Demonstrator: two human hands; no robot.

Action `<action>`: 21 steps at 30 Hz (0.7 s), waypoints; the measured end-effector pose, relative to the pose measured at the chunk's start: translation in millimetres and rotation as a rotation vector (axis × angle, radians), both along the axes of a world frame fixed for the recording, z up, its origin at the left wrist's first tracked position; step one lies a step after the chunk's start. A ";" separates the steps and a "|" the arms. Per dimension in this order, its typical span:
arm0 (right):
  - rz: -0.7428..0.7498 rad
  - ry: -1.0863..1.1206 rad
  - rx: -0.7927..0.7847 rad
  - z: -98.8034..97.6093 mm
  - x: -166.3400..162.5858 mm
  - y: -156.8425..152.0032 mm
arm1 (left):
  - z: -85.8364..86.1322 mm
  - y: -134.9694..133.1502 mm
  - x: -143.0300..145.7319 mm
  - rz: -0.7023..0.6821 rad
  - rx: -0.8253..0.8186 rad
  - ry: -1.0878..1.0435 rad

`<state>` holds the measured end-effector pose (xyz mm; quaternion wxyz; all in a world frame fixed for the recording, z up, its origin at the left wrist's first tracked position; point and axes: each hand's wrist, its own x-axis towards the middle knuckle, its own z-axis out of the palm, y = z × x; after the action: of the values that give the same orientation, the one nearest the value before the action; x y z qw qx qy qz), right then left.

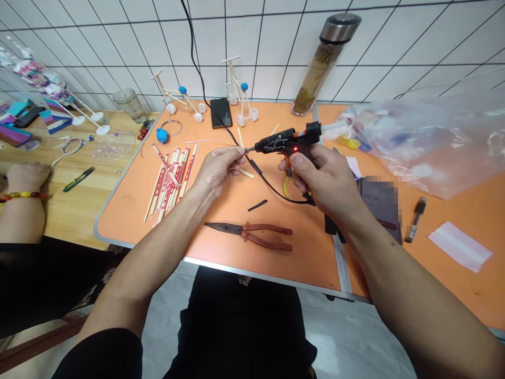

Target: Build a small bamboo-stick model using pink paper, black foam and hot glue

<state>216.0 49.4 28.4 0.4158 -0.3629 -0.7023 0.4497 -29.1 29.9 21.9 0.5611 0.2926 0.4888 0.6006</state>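
My right hand (317,176) grips a black hot glue gun (286,141) above the orange table (307,252); its red light glows and its nozzle points left. My left hand (219,167) pinches short pale wooden sticks (241,142), one upright and one crosswise, right at the nozzle tip. The gun's black cord (272,188) loops down under my right hand and another cable runs up the tiled wall.
Red-handled long-nose pliers (256,235) lie before me. Wrapped chopsticks (171,179) sit at left. Two stick models (242,97), a black phone (221,112), a tall bottle (321,66) and a plastic bag (426,137) line the back. Another person's hand (26,176) rests on the neighbouring wooden table.
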 end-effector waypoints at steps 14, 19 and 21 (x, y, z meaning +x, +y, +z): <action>-0.058 -0.085 0.053 11.7 -4.4 -8.0 | 4.5 -1.7 1.5 0.016 -0.028 0.011; -0.070 -0.093 0.067 12.3 -4.9 -8.7 | 5.4 -3.0 2.1 0.015 -0.024 0.003; -0.077 -0.100 0.076 12.1 -5.1 -8.5 | 5.6 -3.1 2.0 0.016 -0.029 0.002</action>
<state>210.9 40.9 40.6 0.4106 -0.3956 -0.7241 0.3880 -27.2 26.7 27.5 0.5600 0.2812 0.5003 0.5975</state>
